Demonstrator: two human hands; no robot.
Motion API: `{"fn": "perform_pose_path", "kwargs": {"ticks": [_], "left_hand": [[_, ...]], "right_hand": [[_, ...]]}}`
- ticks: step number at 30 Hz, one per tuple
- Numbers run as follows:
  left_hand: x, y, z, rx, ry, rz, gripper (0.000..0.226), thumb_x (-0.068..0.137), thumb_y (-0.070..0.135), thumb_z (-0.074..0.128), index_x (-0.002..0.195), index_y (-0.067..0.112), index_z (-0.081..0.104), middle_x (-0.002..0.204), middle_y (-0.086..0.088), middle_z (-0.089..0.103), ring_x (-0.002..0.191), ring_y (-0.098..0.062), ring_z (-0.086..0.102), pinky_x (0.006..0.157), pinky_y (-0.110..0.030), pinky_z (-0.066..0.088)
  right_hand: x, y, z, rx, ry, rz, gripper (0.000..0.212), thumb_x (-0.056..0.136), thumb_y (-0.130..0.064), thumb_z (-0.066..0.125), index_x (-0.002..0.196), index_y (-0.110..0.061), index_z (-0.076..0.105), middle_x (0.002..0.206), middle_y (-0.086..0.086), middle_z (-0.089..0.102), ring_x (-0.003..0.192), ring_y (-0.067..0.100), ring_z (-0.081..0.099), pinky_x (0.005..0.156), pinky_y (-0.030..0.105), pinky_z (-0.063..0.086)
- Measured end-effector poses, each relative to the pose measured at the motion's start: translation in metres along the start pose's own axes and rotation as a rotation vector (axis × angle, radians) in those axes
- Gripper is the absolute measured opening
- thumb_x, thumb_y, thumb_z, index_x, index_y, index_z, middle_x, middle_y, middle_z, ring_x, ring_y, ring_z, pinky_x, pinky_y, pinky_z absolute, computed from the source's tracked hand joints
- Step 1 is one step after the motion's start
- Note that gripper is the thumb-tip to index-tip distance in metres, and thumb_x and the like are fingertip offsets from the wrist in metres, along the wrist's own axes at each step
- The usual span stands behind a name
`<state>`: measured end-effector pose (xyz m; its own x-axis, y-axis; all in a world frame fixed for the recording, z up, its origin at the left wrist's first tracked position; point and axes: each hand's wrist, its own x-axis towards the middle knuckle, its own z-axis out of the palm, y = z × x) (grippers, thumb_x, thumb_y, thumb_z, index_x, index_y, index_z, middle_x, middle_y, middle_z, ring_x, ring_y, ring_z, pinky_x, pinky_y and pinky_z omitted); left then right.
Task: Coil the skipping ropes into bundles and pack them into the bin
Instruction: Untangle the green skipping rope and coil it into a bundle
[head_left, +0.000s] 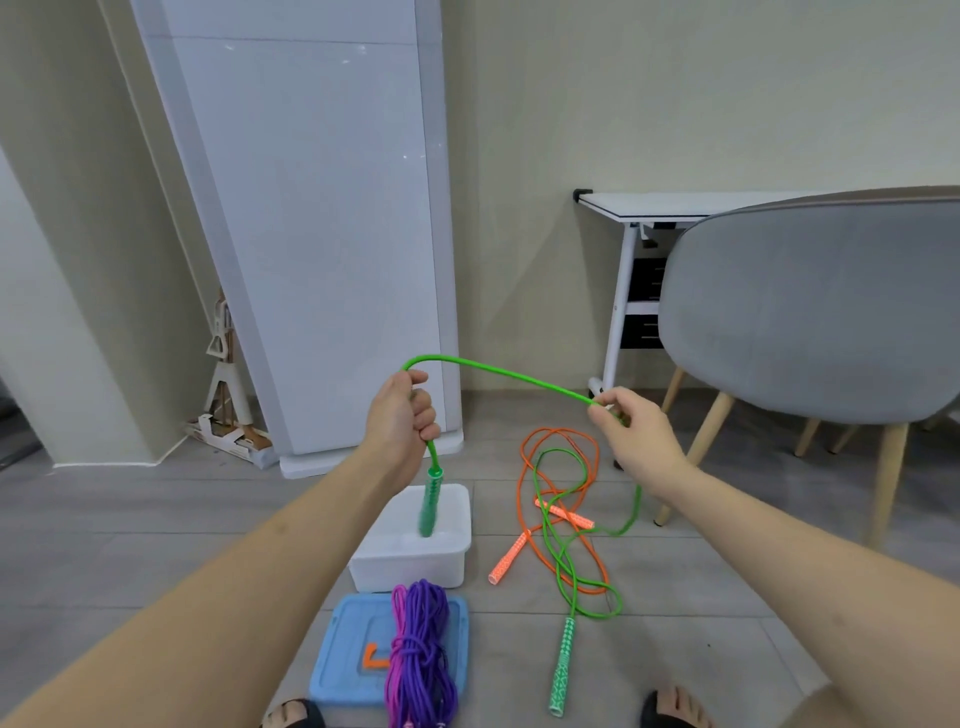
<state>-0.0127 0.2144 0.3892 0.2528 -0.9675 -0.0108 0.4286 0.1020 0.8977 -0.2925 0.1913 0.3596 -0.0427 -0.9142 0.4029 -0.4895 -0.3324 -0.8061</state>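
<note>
Head view: the left hand (402, 410) has its fingers curled round the green skipping rope (498, 370), one green handle (430, 501) dangling below them over the white bin (410, 564). The right hand (631, 431) pinches the cord between thumb and fingertips; beyond them it trails to the floor, tangled with the orange skipping rope (561, 467). To coil well, feed even loops into the left fingers, letting the cord slide free of the orange one.

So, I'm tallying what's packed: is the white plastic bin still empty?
Empty as far as visible: the white plastic bin shows bare interior; the purple and pink rope bundle lies outside on the blue lid.
</note>
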Motion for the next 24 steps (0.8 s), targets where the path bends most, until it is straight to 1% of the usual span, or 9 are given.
{"fn": "perform_pose_path", "kwargs": {"ticks": [2, 3, 6, 9, 11, 13, 18, 21, 24], "left_hand": [[-0.005, -0.006, 0.007, 0.008, -0.035, -0.041, 0.018, 0.1, 0.014, 0.032, 0.098, 0.015, 0.05, 0.062, 0.004, 0.022, 0.05, -0.012, 0.018, 0.049, -0.027, 0.014], [-0.008, -0.009, 0.01, 0.014, -0.054, -0.063, 0.019, 0.101, 0.014, 0.033, 0.101, 0.014, 0.052, 0.063, 0.003, 0.024, 0.051, -0.012, 0.019, 0.049, -0.027, 0.015], [-0.013, -0.016, 0.016, 0.092, -0.099, -0.105, 0.026, 0.103, 0.01, 0.033, 0.11, 0.008, 0.058, 0.067, 0.001, 0.035, 0.054, -0.012, 0.028, 0.05, -0.026, 0.023], [-0.017, -0.021, 0.021, 0.158, -0.118, -0.133, 0.03, 0.103, 0.007, 0.037, 0.116, 0.003, 0.064, 0.074, -0.001, 0.047, 0.061, -0.013, 0.042, 0.055, -0.025, 0.036], [-0.021, -0.023, 0.022, 0.154, -0.147, -0.139, 0.029, 0.107, 0.01, 0.038, 0.121, 0.004, 0.062, 0.079, -0.003, 0.056, 0.065, -0.012, 0.05, 0.059, -0.026, 0.043], [-0.024, -0.023, 0.022, 0.136, -0.177, -0.131, 0.027, 0.109, 0.012, 0.037, 0.124, 0.006, 0.058, 0.084, -0.005, 0.062, 0.065, -0.013, 0.054, 0.06, -0.026, 0.046], [-0.026, -0.02, 0.021, 0.152, -0.218, -0.093, 0.025, 0.109, 0.015, 0.04, 0.118, 0.003, 0.06, 0.089, -0.008, 0.065, 0.068, -0.014, 0.057, 0.062, -0.026, 0.049], [-0.028, -0.02, 0.021, 0.148, -0.262, -0.086, 0.026, 0.108, 0.016, 0.045, 0.114, -0.001, 0.063, 0.094, -0.011, 0.067, 0.08, -0.015, 0.066, 0.077, -0.031, 0.058], [-0.03, -0.019, 0.022, 0.092, -0.301, -0.082, 0.026, 0.107, 0.015, 0.046, 0.118, -0.002, 0.063, 0.107, -0.013, 0.072, 0.101, -0.021, 0.07, 0.094, -0.044, 0.057]], "right_hand": [[-0.002, -0.01, 0.01, 0.063, -0.002, 0.003, 0.009, 0.097, -0.014, 0.064, 0.092, -0.014, 0.072, 0.069, -0.012, 0.059, 0.059, -0.003, 0.052, 0.06, 0.013, 0.04], [-0.002, -0.015, 0.016, 0.093, -0.004, 0.017, 0.011, 0.097, -0.013, 0.063, 0.094, -0.014, 0.074, 0.073, -0.009, 0.062, 0.061, -0.002, 0.053, 0.061, 0.012, 0.041], [-0.005, -0.031, 0.035, 0.304, 0.004, 0.136, 0.017, 0.096, -0.01, 0.061, 0.091, -0.017, 0.075, 0.073, -0.003, 0.064, 0.062, 0.013, 0.053, 0.06, 0.026, 0.043], [-0.015, -0.049, 0.048, 0.464, -0.047, 0.168, 0.019, 0.096, -0.007, 0.061, 0.098, -0.019, 0.075, 0.079, 0.004, 0.064, 0.063, 0.016, 0.054, 0.055, 0.028, 0.042], [-0.021, -0.056, 0.054, 0.471, -0.114, 0.106, 0.022, 0.096, -0.007, 0.061, 0.106, -0.021, 0.075, 0.084, 0.003, 0.063, 0.065, 0.016, 0.055, 0.057, 0.029, 0.043], [-0.024, -0.059, 0.057, 0.44, -0.152, 0.054, 0.026, 0.096, -0.007, 0.062, 0.112, -0.024, 0.075, 0.085, 0.001, 0.062, 0.065, 0.015, 0.056, 0.06, 0.026, 0.044], [-0.028, -0.059, 0.063, 0.359, -0.158, -0.008, 0.029, 0.096, -0.005, 0.062, 0.111, -0.024, 0.078, 0.081, 0.0, 0.063, 0.064, 0.017, 0.053, 0.06, 0.025, 0.046], [-0.032, -0.057, 0.064, 0.356, -0.187, -0.028, 0.03, 0.096, -0.002, 0.061, 0.114, -0.019, 0.078, 0.08, -0.001, 0.063, 0.064, 0.017, 0.05, 0.058, 0.019, 0.045], [-0.032, -0.055, 0.066, 0.345, -0.205, -0.051, 0.031, 0.096, -0.002, 0.062, 0.116, -0.019, 0.078, 0.08, -0.003, 0.063, 0.061, 0.013, 0.049, 0.059, 0.021, 0.043]]}}
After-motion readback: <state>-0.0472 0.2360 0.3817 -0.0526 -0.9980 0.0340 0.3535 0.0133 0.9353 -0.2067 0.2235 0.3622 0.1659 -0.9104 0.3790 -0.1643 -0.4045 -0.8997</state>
